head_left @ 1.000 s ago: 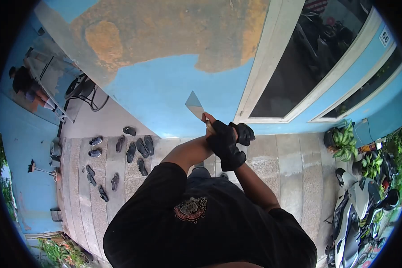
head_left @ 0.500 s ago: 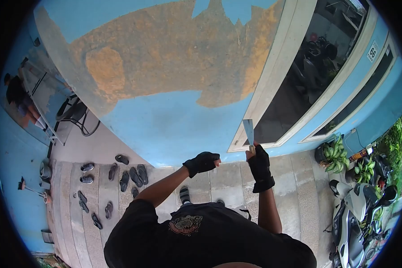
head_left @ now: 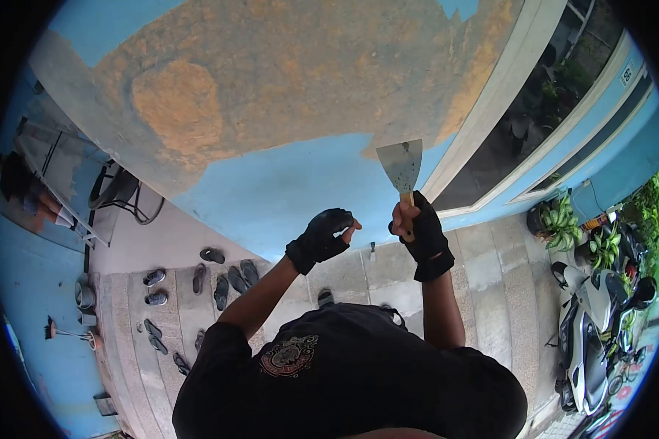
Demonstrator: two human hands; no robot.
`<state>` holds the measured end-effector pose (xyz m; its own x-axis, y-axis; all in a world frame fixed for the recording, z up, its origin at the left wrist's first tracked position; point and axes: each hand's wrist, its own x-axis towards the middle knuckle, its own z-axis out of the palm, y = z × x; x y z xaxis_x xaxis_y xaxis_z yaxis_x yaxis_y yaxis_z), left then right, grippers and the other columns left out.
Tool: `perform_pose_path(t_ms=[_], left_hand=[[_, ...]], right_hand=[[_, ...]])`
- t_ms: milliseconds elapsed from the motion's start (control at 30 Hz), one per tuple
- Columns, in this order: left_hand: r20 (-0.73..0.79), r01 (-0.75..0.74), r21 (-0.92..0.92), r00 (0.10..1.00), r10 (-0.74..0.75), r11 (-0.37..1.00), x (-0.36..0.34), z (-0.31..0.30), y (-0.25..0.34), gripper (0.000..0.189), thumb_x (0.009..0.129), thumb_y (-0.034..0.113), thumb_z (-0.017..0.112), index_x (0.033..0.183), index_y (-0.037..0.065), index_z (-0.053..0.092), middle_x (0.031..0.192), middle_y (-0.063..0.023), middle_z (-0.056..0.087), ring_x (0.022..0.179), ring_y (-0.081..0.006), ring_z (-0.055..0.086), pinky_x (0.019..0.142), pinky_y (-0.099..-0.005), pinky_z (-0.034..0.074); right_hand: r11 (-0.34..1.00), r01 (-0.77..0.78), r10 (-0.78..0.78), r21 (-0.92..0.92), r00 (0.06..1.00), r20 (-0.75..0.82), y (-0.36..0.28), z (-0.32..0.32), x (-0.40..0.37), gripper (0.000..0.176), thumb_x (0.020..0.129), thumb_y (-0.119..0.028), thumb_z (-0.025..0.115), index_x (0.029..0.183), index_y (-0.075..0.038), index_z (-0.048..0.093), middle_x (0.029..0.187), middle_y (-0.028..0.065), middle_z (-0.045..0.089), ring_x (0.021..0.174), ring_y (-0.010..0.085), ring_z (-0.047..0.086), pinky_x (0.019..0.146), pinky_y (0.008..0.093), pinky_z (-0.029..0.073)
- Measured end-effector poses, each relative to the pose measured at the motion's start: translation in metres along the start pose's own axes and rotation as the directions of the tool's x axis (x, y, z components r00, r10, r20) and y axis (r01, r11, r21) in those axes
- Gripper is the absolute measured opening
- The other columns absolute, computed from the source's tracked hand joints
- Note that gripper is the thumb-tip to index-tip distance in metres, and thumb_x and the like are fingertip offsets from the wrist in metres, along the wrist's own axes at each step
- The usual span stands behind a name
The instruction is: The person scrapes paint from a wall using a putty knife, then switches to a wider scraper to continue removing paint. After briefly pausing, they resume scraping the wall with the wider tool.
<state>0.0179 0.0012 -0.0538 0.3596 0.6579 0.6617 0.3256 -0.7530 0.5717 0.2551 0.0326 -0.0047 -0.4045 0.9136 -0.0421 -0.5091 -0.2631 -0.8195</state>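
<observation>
Here, the right hand (head_left: 420,228) wears a black glove with bare fingertips; its fingers are wrapped tight around the wooden handle (head_left: 407,198) of a scraper (head_left: 400,167); the flat metal blade points up, wide end at the top, with dark specks on it; it is in front of the wall (head_left: 285,175), where blue paint meets a bare brown patch (head_left: 293,80); I cannot tell if the blade touches the wall; the left hand (head_left: 324,235), in a glove too, is near the blue paint; its fingers are partly open and loosely bent, with a small gap by the thumb; dark sandals (head_left: 242,276) lie on the floor to the left; a motorbike (head_left: 593,351) stands on the right, near leafy plants (head_left: 561,222); far left, a person (head_left: 20,178) is by a ladder (head_left: 62,175).
</observation>
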Motion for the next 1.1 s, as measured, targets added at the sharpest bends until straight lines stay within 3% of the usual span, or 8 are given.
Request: perform_pose_path(t_ms=[133, 300, 567, 733, 933, 1000, 1033, 1100], left_hand=[[0.050, -0.064, 0.004, 0.997, 0.064, 0.998, 0.017, -0.014, 0.009, 0.020, 0.083, -0.005, 0.060, 0.097, 0.006, 0.050, 0.088, -0.0111, 0.069, 0.071, -0.0284, 0.062, 0.066, -0.0371, 0.050], [0.147, 0.030, -0.048, 0.989, -0.022, 0.998, 0.027, -0.009, 0.003, 0.016, 0.075, -0.002, 0.064, 0.088, 0.004, 0.068, 0.079, -0.0100, 0.064, 0.070, -0.0302, 0.061, 0.064, -0.0393, 0.050], [0.199, -0.198, 0.002, 0.961, 0.194, 0.980, 0.099, -0.012, -0.004, 0.015, 0.075, -0.002, 0.064, 0.086, 0.007, 0.062, 0.086, -0.0072, 0.069, 0.070, -0.0273, 0.061, 0.062, -0.0403, 0.048], [0.326, -0.478, 0.168, 0.852, 0.409, 0.862, 0.175, -0.028, 0.026, 0.027, 0.073, 0.009, 0.067, 0.099, 0.013, 0.064, 0.096, -0.0052, 0.070, 0.081, -0.0251, 0.066, 0.083, -0.0431, 0.052], [0.428, -0.517, 0.291, 0.823, 0.373, 0.805, 0.256, -0.043, 0.068, 0.029, 0.072, 0.027, 0.071, 0.100, 0.017, 0.068, 0.106, -0.0029, 0.068, 0.105, -0.0241, 0.063, 0.102, -0.0475, 0.044], [0.568, -0.644, 0.426, 0.737, 0.366, 0.636, 0.281, -0.039, 0.083, 0.035, 0.069, 0.034, 0.072, 0.101, 0.019, 0.068, 0.104, -0.0012, 0.067, 0.107, -0.0221, 0.061, 0.103, -0.0460, 0.044], [0.536, -0.651, 0.415, 0.739, 0.408, 0.635, 0.292, -0.036, 0.086, 0.034, 0.066, 0.036, 0.072, 0.093, 0.018, 0.068, 0.095, -0.0009, 0.064, 0.096, -0.0215, 0.061, 0.094, -0.0428, 0.048], [0.560, -0.651, 0.456, 0.740, 0.373, 0.606, 0.315, -0.038, 0.095, 0.031, 0.065, 0.037, 0.072, 0.089, 0.017, 0.066, 0.090, -0.0009, 0.061, 0.091, -0.0212, 0.061, 0.089, -0.0414, 0.048]], right_hand=[[0.998, -0.002, -0.001, -0.058, 0.999, -0.042, 0.013, 0.009, -0.005, 0.023, 0.091, -0.024, 0.064, 0.099, -0.007, 0.051, 0.069, 0.0043, 0.054, 0.053, 0.0132, 0.046, 0.051, 0.0239, 0.038], [0.996, 0.066, -0.071, -0.057, 0.994, -0.081, -0.001, 0.018, -0.010, 0.024, 0.092, -0.027, 0.063, 0.099, -0.008, 0.051, 0.069, 0.0044, 0.054, 0.053, 0.0138, 0.048, 0.051, 0.0252, 0.039], [0.991, 0.135, -0.135, -0.013, 0.990, -0.046, -0.054, 0.000, 0.011, 0.031, 0.095, -0.035, 0.059, 0.102, -0.007, 0.047, 0.069, 0.0060, 0.054, 0.049, 0.0135, 0.047, 0.049, 0.0263, 0.039], [0.984, 0.176, -0.173, -0.028, 0.981, 0.087, -0.094, -0.004, 0.031, 0.037, 0.096, -0.041, 0.058, 0.100, -0.005, 0.048, 0.068, 0.0063, 0.054, 0.050, 0.0143, 0.048, 0.050, 0.0276, 0.040], [1.000, -0.020, 0.011, 0.018, 0.928, 0.373, -0.133, -0.008, 0.057, 0.038, 0.095, -0.041, 0.059, 0.107, -0.006, 0.050, 0.074, 0.0088, 0.058, 0.059, 0.0171, 0.057, 0.050, 0.0289, 0.042], [0.999, 0.038, -0.025, -0.023, 0.909, 0.417, -0.139, -0.013, 0.076, 0.034, 0.093, -0.034, 0.061, 0.110, -0.007, 0.051, 0.074, 0.0086, 0.059, 0.060, 0.0167, 0.058, 0.051, 0.0277, 0.042], [0.694, 0.618, -0.370, -0.371, 0.747, 0.552, -0.146, -0.010, 0.092, 0.031, 0.093, -0.031, 0.062, 0.109, -0.007, 0.051, 0.073, 0.0080, 0.058, 0.058, 0.0160, 0.057, 0.052, 0.0268, 0.042], [0.394, 0.788, -0.376, -0.474, 0.608, 0.699, -0.145, -0.013, 0.103, 0.022, 0.094, -0.023, 0.061, 0.104, -0.006, 0.053, 0.070, 0.0063, 0.055, 0.056, 0.0137, 0.052, 0.053, 0.0262, 0.041]])
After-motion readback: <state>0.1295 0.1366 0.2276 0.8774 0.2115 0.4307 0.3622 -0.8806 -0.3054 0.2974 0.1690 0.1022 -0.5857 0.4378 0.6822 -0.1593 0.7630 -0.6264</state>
